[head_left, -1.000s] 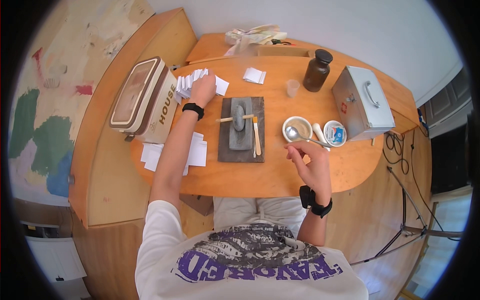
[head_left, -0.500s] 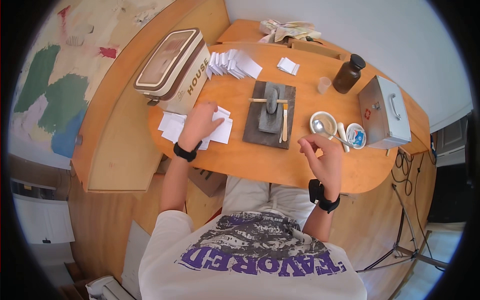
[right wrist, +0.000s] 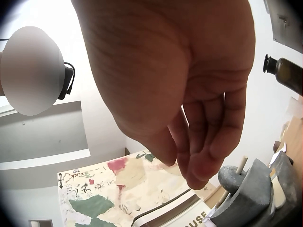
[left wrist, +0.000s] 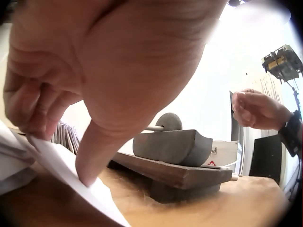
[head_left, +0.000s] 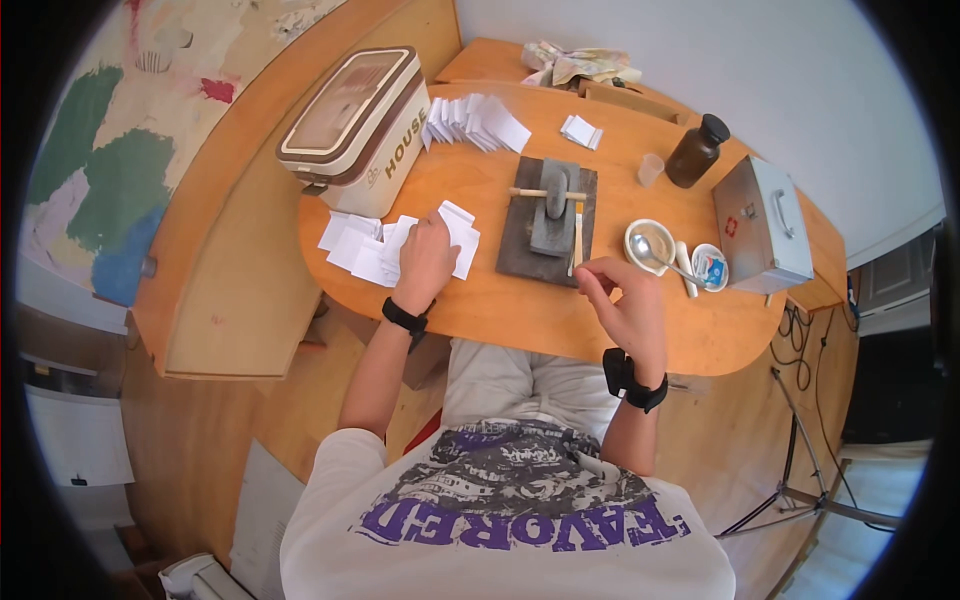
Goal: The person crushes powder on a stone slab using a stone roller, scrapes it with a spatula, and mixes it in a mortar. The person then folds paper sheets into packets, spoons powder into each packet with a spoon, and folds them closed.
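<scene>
Over the loose white papers at the table's left front is my left hand. In the left wrist view its thumb and fingertips pinch a sheet of white paper near the edge. My right hand hovers at the front right, in front of a white bowl with a metal spoon in it. Its fingers are loosely bent and hold nothing. Between the hands, a grey stone trough with a stone wheel on a wooden axle sits on a dark slab. A brush lies beside the trough.
A cream box marked HOUSE stands at the left, beside a row of folded papers. More papers lie at the back. To the right are a brown bottle, a clear cup, a pestle, a small bowl and a metal case.
My left hand has come back from the row of folded papers at the rear to the loose papers in front, then shifted right over them. My right hand stays nearly in place.
</scene>
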